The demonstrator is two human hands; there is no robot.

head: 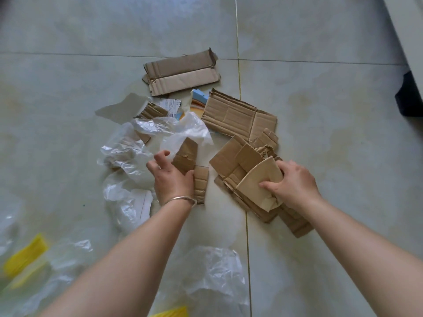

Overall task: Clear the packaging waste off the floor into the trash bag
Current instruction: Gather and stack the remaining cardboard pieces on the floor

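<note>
Cardboard scraps on the floor: right hand grasps the stack; left hand, fingers spread and released, touches a cardboard piece beside clear plastic.

Floor tiles pale grey-green, faintly mottled, yellowish grout line. Cardboard pieces plain brown with ribbed crease lines. Plastic film left of the cardboard clear, whitish glare. Paper scrap white with dark print; beside it a card blue and orange. Bangle silver. Yellow strips at the clear bag near the onlooker's feet.
</note>
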